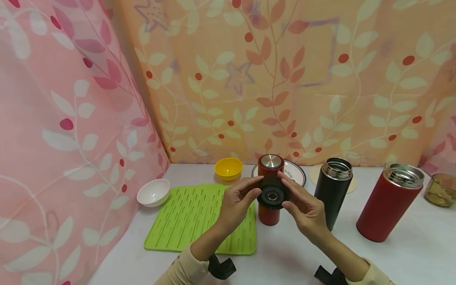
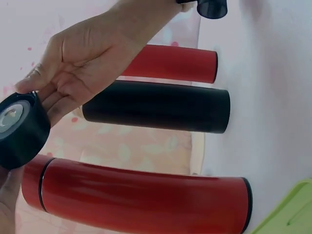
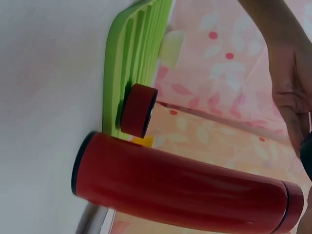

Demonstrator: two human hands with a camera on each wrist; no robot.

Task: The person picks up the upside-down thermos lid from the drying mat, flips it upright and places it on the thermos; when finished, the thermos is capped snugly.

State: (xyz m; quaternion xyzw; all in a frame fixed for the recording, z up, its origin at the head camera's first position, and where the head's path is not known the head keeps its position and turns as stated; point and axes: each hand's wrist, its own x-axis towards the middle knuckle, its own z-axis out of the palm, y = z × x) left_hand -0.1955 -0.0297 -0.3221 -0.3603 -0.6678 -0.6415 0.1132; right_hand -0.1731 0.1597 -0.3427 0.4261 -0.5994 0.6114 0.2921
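Holding black lid (image 1: 272, 192) in both grips: left hand (image 1: 236, 202), right hand (image 1: 306, 209) | capped red flask (image 1: 270, 186) directly behind | green mat (image 1: 199, 217) left

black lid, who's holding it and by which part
Both hands hold the black lid by its rim: left hand on one side, right hand on the other.

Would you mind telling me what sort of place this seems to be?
Probably a makeshift tabletop set, not a real kitchen: a white table screened by leaf-patterned fabric curtains, laid with a green ribbed silicone mat and open steel-rimmed flasks.
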